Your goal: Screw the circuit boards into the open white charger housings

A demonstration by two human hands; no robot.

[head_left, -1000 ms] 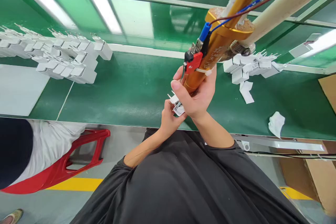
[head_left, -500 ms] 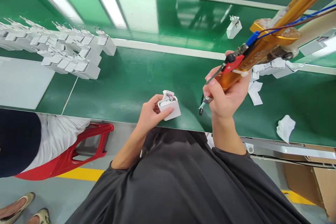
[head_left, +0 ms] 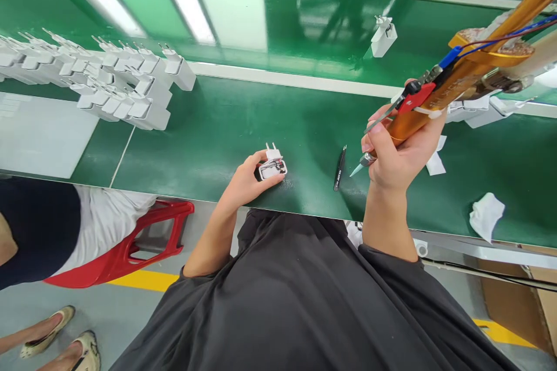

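My left hand [head_left: 246, 181] grips a small white plug adapter [head_left: 270, 165] with its open side showing, down near the green belt's [head_left: 217, 133] front edge. My right hand [head_left: 398, 153] is wrapped round the gold barrel of a hanging tool [head_left: 439, 101] with a red clip and blue wires, its pointed tip just above the belt. Black tweezers [head_left: 339, 160] lie on the belt between my hands.
Several white adapters [head_left: 117, 84] are bunched at the far left of the belt. One adapter [head_left: 383, 37] stands alone on the far belt. More white parts [head_left: 474, 110] lie behind the tool. A crumpled white scrap [head_left: 486, 215] lies at right. Another person sits on a red stool [head_left: 126, 246] at left.
My hands have drawn apart. The left hand has lowered the adapter to the belt. The right hand has swung the gold tool away to the right, uncovering the tweezers.
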